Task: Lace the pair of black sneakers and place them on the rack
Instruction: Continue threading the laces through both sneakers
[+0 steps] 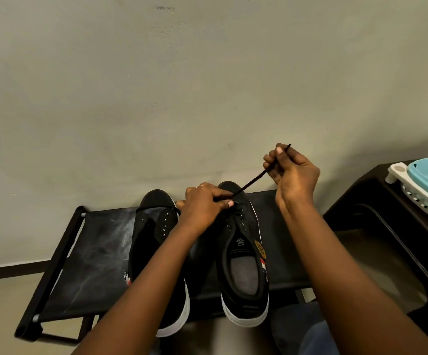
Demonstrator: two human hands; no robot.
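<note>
Pale, pitted plaster wall stood behind a low rack (pixel 85 265) of black fabric stretched on a dark frame. Two black canvas sneakers with white rubber soles sat side by side mid-rack, toes at its far edge. Left hand (pixel 204 204) pressed the right sneaker (pixel 243 254), fingers curled at the eyelets; right hand (pixel 291 172) pinched the thin black lace (pixel 252 181) taut. Left sneaker (pixel 154 226) lay alongside.

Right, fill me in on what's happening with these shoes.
A person is lacing the right-hand black sneaker on the black rack. The right hand pinches the black lace and holds it taut up and away, while the left hand grips the lace at the eyelets. The left-hand sneaker waits beside it, eyelets mostly empty.
</note>
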